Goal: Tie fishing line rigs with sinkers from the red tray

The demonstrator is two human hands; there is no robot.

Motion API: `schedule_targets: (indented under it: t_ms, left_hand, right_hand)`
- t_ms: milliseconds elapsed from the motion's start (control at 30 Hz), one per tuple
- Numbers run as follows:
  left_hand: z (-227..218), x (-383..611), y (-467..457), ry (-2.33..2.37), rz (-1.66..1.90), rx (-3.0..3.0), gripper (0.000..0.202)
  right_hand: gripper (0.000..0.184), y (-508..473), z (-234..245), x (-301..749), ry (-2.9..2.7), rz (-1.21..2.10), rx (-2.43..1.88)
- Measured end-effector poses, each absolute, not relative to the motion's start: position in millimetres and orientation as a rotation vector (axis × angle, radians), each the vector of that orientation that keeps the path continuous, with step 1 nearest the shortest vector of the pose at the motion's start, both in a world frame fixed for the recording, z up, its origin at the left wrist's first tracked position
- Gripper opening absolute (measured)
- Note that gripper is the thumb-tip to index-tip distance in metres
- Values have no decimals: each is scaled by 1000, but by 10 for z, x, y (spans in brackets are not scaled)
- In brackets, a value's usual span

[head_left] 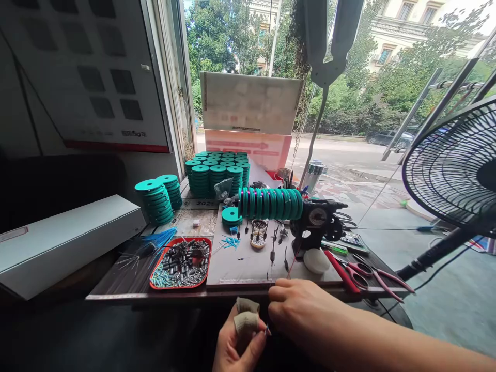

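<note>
My left hand [238,338] is low at the table's front edge, two fingertips wrapped in grey cloth tape, pinching a tiny blue-tipped piece [267,329]. My right hand [300,310] is closed beside it, its fingers curled toward that same piece; what it grips is too small to make out. Just beyond the hands lies a grey work mat [248,261] with small dark weights on thin lines. A row of green spools [270,203] sits on a black winding device [315,225].
A red tray [182,262] of small metal tubes lies left of the mat, with blue bristles [157,242] beside it. Stacks of green spools [217,173] stand behind. Red scissors [362,274], a white box [58,240] and a black fan [453,165] flank the table.
</note>
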State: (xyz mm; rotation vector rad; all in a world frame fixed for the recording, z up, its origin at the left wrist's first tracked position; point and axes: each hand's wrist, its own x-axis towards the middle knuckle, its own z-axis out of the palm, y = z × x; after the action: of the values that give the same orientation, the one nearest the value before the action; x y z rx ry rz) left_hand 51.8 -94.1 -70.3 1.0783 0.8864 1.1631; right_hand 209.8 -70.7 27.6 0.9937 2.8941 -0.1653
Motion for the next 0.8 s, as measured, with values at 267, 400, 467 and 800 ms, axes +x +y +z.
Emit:
schedule_targets:
  t_ms: [267, 400, 467, 800]
  left_hand:
    - [-681, 544, -921, 824, 1156, 1026, 28]
    - [-719, 549, -932, 863, 1174, 972, 31]
    - [-734, 551, -946, 847, 1175, 944, 31]
    - [-767, 529, -940, 742, 1018, 764, 42]
  right_hand:
    - [13, -672, 130, 1978, 2907, -50, 978]
    - [2, -801, 61, 2062, 3038, -251, 1304]
    - [13, -865, -22, 2100, 3119, -361, 1446]
    - [29, -757, -121, 2081, 3117, -888, 1612]
